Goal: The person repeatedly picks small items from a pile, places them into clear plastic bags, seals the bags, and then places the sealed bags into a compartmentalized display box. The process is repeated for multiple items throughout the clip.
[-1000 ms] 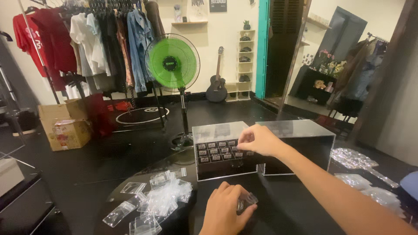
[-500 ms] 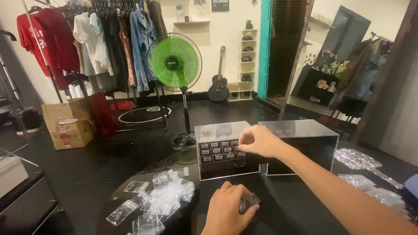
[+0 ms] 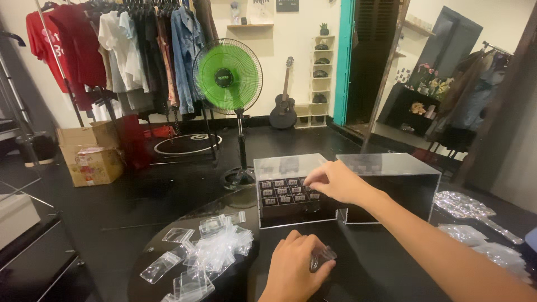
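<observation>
A clear acrylic case [image 3: 291,165] with rows of small dark labelled drawers [image 3: 285,191] stands on the black table [image 3: 369,263]. My right hand [image 3: 335,182] reaches over its front right, fingertips pinched at one drawer in the upper rows. Nearer to me, my left hand [image 3: 293,268] rests on the table, closed around a small clear packet [image 3: 323,258]. What the packet contains is hidden by my fingers.
A second clear acrylic case [image 3: 391,165] stands right of the first. Several empty clear zip bags [image 3: 207,254] lie heaped at the table's left. More clear bags [image 3: 464,206] lie at the right. Behind stand a green fan [image 3: 228,76], a clothes rack [image 3: 128,50] and a cardboard box [image 3: 89,154].
My right hand has stayed at the drawer front with only a slight shift. My left hand keeps its hold on the packet. The view has drifted a little.
</observation>
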